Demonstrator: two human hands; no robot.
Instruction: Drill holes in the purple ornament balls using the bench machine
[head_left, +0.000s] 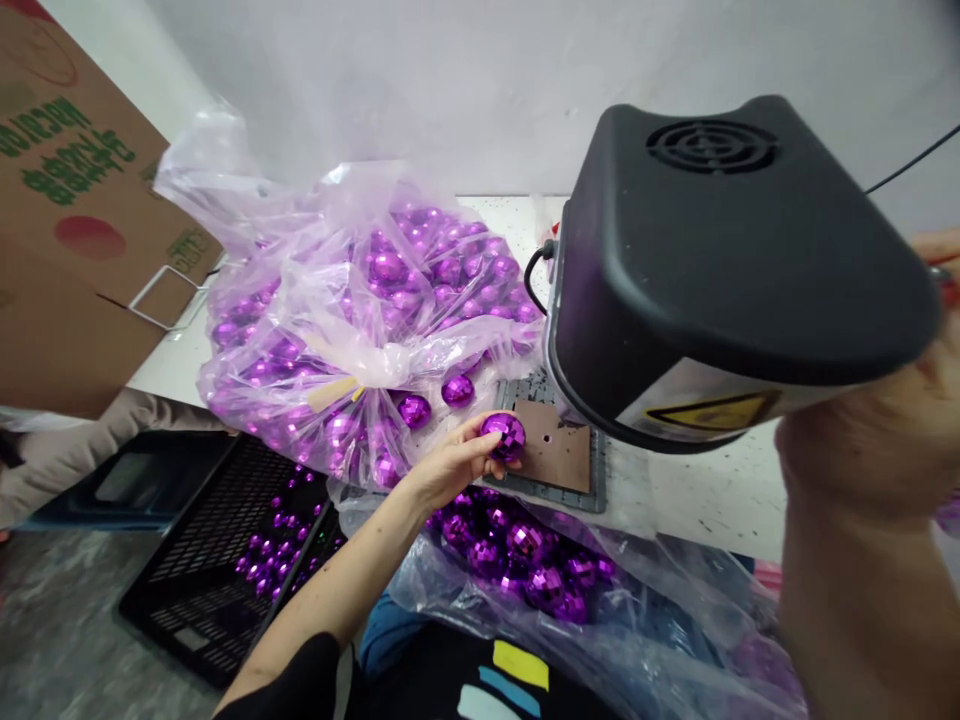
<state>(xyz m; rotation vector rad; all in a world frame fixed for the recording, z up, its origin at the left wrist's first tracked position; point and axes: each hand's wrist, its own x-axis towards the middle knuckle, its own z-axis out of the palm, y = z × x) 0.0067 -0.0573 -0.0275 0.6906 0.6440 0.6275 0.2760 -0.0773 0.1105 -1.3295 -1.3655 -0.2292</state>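
My left hand (469, 455) pinches a shiny purple faceted ball (504, 437) at the left edge of a brown plate (562, 460) with a small hole, which lies on a grey base (598, 490). My right hand (892, 430) is at the far right behind a large black machine head (750, 260); its fingers are mostly hidden. Two loose purple balls, one (457, 390) and another (414, 410), rest on the table left of the plate. Below, an open plastic bag (637, 590) across the lap holds several faceted purple balls.
A big clear bag (322, 300) full of purple balls covers the table's left side. A cardboard box (82, 230) stands far left. Below it, a black crate (187, 560) holds small purple balls. A person's trouser leg (82, 465) shows beside it.
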